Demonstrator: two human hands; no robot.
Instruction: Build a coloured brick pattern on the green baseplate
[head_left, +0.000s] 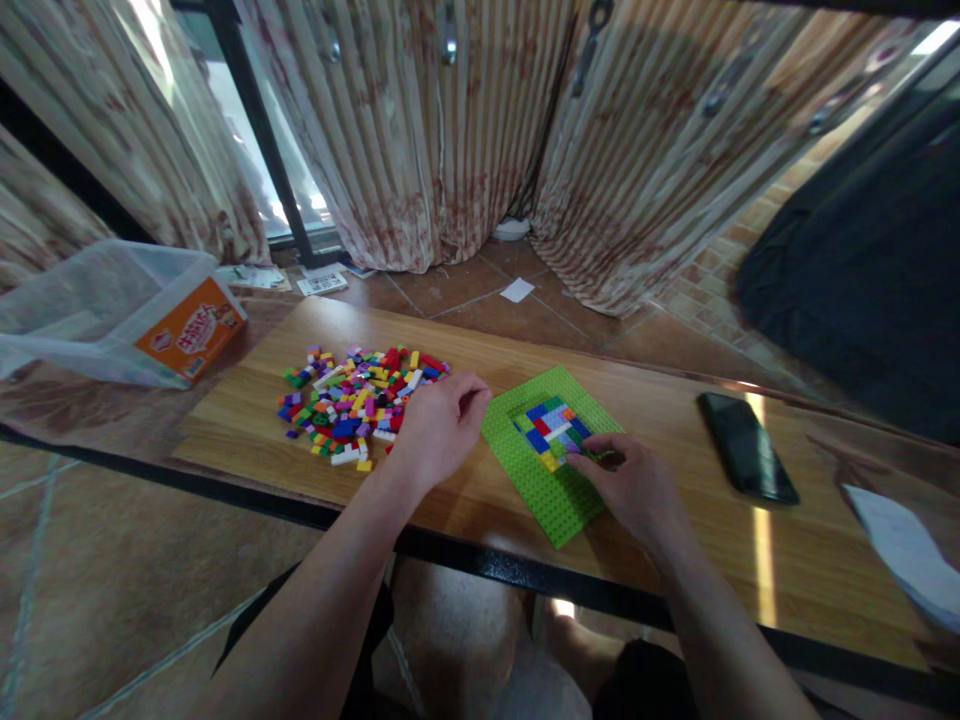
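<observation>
One brick patch point(555, 430) occupies the middle of the green studded baseplate point(559, 512), margins bare, near the front edge of the worktop point(667, 415), loose bricks point(351, 402) lying unplaced toward the left edge, left hand point(448, 418) and right hand point(631, 482) part-curled, grip undeterminable.

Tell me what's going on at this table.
A person is at work with toy bricks. The right hand reaches over a green baseplate, fingertips at the coloured bricks on it. The left hand hovers beside a loose brick pile, fingers curled; whether it holds anything is unclear. A phone lies off to the right.
</observation>
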